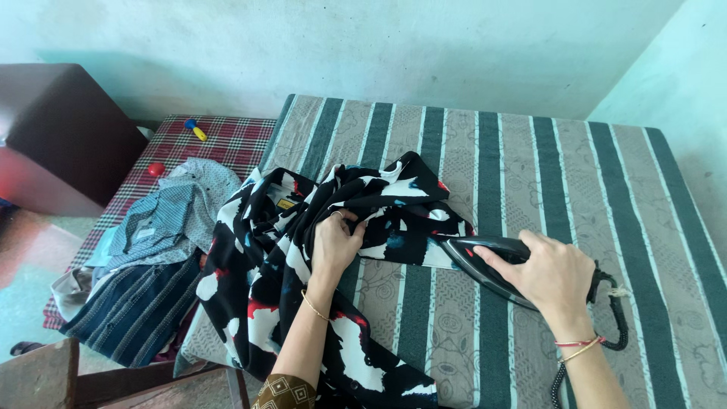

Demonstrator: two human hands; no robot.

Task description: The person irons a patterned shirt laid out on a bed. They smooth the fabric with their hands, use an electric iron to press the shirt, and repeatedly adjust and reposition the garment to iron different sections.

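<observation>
My left hand (335, 244) pinches the bunched black patterned garment (318, 257); just right of it, my right hand (551, 274) grips the black iron (485, 261) at the cloth's edge. Most of it looks unpressed, I think.

1. The black, white and red garment (303, 250) is seen as thin, smooth cloth, crumpled into soft folds.
2. The iron (485, 261) is shown with a glossy dark plastic body.
3. The striped cover (530, 167) is seen as matt, patterned woven cloth.
4. The iron's cord (617, 318) appears braided and matt.
5. The checked cloth (235, 140) looks matt.
6. The wooden frame (45, 375) is left rough and unpolished.
</observation>
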